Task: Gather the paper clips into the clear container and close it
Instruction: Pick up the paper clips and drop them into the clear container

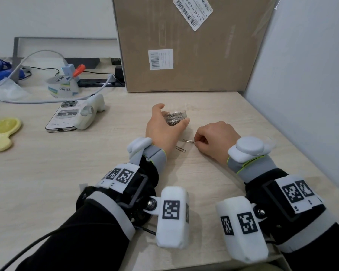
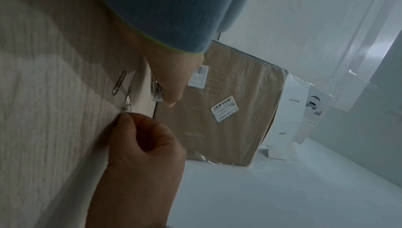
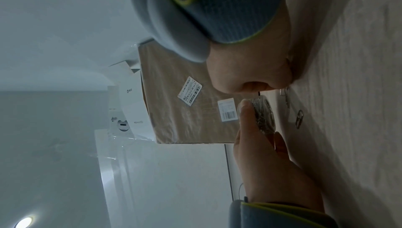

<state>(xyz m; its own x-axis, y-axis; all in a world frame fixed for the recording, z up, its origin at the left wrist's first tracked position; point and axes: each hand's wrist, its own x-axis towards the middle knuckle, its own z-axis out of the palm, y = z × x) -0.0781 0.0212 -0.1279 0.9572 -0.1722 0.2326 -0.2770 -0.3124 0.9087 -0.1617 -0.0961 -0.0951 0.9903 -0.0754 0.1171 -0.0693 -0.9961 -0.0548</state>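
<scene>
A small clear container (image 1: 176, 117) holding several silver paper clips stands on the wooden table (image 1: 86, 163). My left hand (image 1: 164, 126) curls its thumb and fingers round the container (image 3: 264, 114) and steadies it. Just to the right, my right hand (image 1: 213, 137) pinches the end of a paper clip (image 1: 188, 141) that lies on the table. A second paper clip (image 1: 180, 149) lies loose beside my left wrist. In the left wrist view the pinched clip (image 2: 128, 101) and the loose clip (image 2: 119, 82) lie side by side. I see no lid.
A large cardboard box (image 1: 188, 44) stands at the back, a white wall (image 1: 305, 75) closes the right side. At left lie a phone (image 1: 65, 116), a white device (image 1: 90, 112), a yellow hand mirror (image 1: 4, 132), a tape roll (image 1: 62, 89) and cables.
</scene>
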